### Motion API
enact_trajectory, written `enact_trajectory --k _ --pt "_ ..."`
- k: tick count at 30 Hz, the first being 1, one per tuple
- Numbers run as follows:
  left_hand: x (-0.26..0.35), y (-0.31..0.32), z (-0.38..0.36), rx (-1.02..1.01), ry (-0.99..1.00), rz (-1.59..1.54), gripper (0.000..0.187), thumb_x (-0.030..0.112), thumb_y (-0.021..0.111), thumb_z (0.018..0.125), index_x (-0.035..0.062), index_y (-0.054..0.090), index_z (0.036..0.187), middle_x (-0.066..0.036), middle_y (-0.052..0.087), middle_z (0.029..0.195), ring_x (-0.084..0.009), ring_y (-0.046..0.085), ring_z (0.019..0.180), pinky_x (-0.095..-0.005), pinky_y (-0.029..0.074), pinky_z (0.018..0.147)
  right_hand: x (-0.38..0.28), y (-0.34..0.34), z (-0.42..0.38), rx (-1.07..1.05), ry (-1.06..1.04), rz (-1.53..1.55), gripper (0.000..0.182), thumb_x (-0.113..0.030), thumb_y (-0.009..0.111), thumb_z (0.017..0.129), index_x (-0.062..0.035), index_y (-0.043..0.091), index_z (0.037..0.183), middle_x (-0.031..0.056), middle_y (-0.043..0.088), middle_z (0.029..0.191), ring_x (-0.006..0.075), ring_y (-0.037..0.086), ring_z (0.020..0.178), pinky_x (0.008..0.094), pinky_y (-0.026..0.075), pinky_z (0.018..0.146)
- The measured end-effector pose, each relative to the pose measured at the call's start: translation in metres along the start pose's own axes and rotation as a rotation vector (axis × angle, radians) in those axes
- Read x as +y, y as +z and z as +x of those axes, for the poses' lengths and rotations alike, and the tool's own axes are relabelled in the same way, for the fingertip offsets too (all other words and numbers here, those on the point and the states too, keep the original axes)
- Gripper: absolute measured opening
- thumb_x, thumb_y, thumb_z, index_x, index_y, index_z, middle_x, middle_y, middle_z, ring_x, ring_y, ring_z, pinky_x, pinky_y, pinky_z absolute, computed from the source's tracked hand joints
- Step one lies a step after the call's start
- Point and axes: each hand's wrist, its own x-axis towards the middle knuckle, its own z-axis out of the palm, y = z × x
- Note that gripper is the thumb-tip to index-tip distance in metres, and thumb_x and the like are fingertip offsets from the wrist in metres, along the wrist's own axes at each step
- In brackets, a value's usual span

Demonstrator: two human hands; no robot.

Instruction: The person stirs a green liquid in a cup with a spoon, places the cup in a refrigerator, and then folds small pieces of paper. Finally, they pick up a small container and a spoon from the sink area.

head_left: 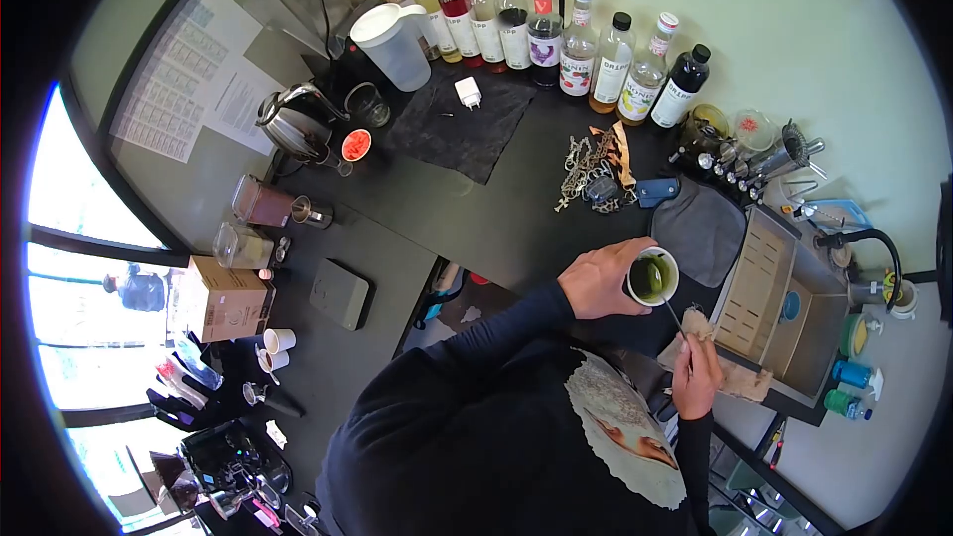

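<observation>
At bench (467,228) near sink (806,357) | left grip (599,283) round cup (652,276) of green liquid | right grip (698,372) pinching spoon (673,314) | cup probably light, soft-walled, spillable; hold below rim

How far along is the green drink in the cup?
Apparently done: green liquid is in the cup. In hand: the left hand holds the cup, the right hand a thin utensil dipping in. Remaining, probably: lifting that utensil out.

- Blown-out daylight glares through black-framed windows (94,179) at nine o'clock
- Pale green matte wall (774,20), one o'clock: softly, evenly lit
- Fisheye edges bend, darkening to black
</observation>
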Motion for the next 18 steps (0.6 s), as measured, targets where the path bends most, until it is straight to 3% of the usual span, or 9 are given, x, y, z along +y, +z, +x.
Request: enact_trajectory --k 6,9,12,18 --pt "-0.001 0.003 0.001 0.008 0.051 0.018 0.078 0.024 0.093 0.073 0.0055 0.053 0.138 -0.015 0.067 0.126 -0.0369 0.068 0.117 -0.0423 0.056 0.099 0.001 0.006 -0.003 0.001 0.037 -0.024 0.018 0.002 0.067 0.096 0.0007 0.071 0.113 0.0122 0.069 0.089 0.0267 0.066 0.07 0.0374 0.052 0.063" --pt "-0.001 0.004 0.001 0.02 0.101 0.0 0.079 0.023 0.094 0.073 0.0052 0.054 0.139 -0.016 0.067 0.128 -0.036 0.068 0.118 -0.0416 0.055 0.1 -0.003 0.006 -0.005 0.074 0.055 -0.01 0.018 -0.004 0.069 0.097 -0.003 0.074 0.115 0.0114 0.059 0.077 0.0272 0.056 0.062 0.0379 0.046 0.058" --pt "0.003 0.002 0.001 -0.007 0.073 0.014 0.083 0.023 0.095 0.073 0.0043 0.054 0.142 -0.018 0.066 0.133 -0.0358 0.068 0.121 -0.0416 0.055 0.103 -0.011 -0.003 0.004 0.028 0.004 -0.123 0.021 -0.013 0.072 0.099 -0.0098 0.074 0.12 0.0133 0.067 0.085 0.031 0.068 0.071 0.0407 0.053 0.064" --pt "0.003 0.001 0.002 -0.039 0.079 0.001 0.087 0.02 0.096 0.072 0.0037 0.052 0.145 -0.019 0.066 0.135 -0.0368 0.067 0.123 -0.0416 0.055 0.102 -0.014 -0.01 0.002 0.002 0.027 -0.107 0.02 -0.015 0.07 0.101 -0.0105 0.074 0.12 0.0123 0.069 0.083 0.0325 0.07 0.068 0.0416 0.054 0.061"
